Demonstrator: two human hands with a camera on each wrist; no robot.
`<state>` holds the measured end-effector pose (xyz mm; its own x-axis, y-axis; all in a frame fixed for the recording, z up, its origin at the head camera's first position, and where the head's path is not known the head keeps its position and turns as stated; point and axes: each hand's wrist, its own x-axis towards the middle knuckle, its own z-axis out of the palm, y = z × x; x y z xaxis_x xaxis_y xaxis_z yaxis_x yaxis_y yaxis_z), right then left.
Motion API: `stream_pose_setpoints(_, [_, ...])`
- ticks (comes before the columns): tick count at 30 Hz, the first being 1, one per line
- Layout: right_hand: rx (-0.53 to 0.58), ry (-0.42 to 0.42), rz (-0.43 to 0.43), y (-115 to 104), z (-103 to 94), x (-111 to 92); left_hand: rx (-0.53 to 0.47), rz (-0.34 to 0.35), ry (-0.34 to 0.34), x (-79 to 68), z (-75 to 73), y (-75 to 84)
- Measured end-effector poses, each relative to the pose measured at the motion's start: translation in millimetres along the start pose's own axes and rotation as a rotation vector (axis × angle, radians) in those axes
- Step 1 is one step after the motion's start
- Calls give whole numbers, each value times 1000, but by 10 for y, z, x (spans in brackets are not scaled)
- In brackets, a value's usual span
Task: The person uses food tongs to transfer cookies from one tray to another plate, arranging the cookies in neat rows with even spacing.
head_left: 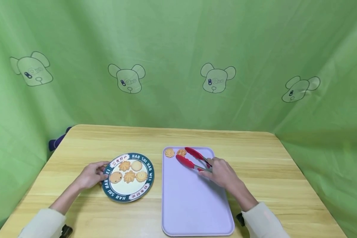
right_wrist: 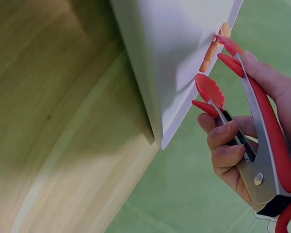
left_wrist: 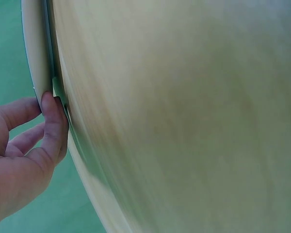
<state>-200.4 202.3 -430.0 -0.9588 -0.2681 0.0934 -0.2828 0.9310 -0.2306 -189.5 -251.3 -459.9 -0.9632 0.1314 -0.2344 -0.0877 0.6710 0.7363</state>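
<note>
My left hand (head_left: 90, 175) pinches the left rim of a round plate (head_left: 107, 188) with a dark green lettered border. Seen edge-on in the left wrist view, the plate (left_wrist: 36, 43) sits between thumb and fingertips. Several cookies (head_left: 129, 176) lie on its white middle. In my right hand (head_left: 223, 172) is a pair of red-tipped tongs (head_left: 193, 152), gripped by the arms over the lilac tray (head_left: 193, 205). The tong tips stand apart, close by a brown cookie (head_left: 181, 152) at the tray's far edge. A swirled cookie (head_left: 169, 152) lies in the far left corner.
Under everything is a light wooden table (head_left: 285, 185), with the plate left of the tray and a strip of wood between them. A green curtain (head_left: 172, 109) with bear-head drawings hangs behind and at both sides. Something dark purple (head_left: 58, 140) pokes out beyond the table's far left corner.
</note>
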Motion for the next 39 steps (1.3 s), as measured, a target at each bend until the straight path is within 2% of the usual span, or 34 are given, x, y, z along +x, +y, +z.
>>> stream_pose_setpoints(14, [-15, 16, -20, 87, 24, 12, 12, 3, 4, 8, 9, -4])
stream_pose_setpoints(21, [2, 48, -45, 33, -41, -11, 21, 13, 7, 9, 4, -1])
stream_pose_setpoints(31, [24, 42, -138, -356, -136, -54, 24, 19, 3, 28, 1, -8])
stream_pose_setpoints(39, [45, 33, -260, -705, -174, -66, 21, 9, 1, 7, -3, 2])
